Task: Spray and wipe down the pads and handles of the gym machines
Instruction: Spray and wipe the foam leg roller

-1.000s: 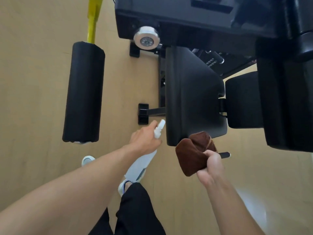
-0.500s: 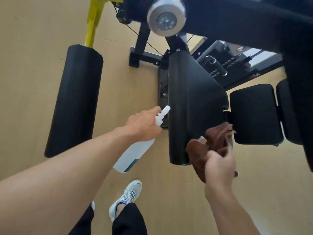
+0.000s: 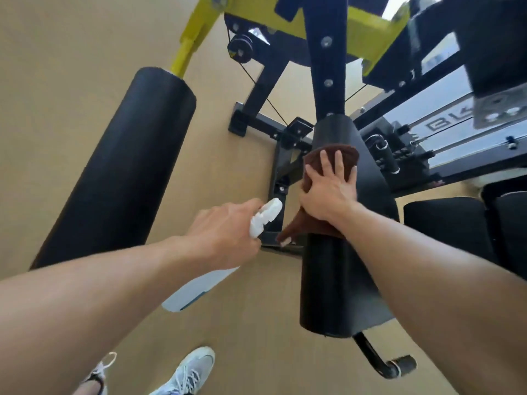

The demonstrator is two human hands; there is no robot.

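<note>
- A person's shoes (image 3: 185, 374) stand on bare tan floor (image 3: 71, 67) at the bottom edge, with open floor running up the left side.
- A lever (image 3: 382, 363) with a rubber end sticks out on the floor just below the near end of the pad (image 3: 339, 286).
- The left hand (image 3: 225, 238) is closed around the neck of a white spray bottle (image 3: 199, 289); its fingers are wrapped tight, one near the trigger, and the nozzle points toward the machine frame beside the pad.
- The bottle hangs over clear floor between the roller (image 3: 119, 172) and the pad, touching neither.
- The right hand (image 3: 328, 189) lies flat, fingers (image 3: 325, 163) spread apart, pressing a brown cloth (image 3: 313, 223) onto the upper left edge of the long black pad.
- One corner of the cloth hangs off the pad's left edge, over the black frame.
- A second black pad (image 3: 445, 223) sits just right of the first, a narrow gap between them.
- A long black roller lies angled to the left, well apart from both hands.
- Yellow arm (image 3: 196, 32), black upright and cables crowd the far edge.
</note>
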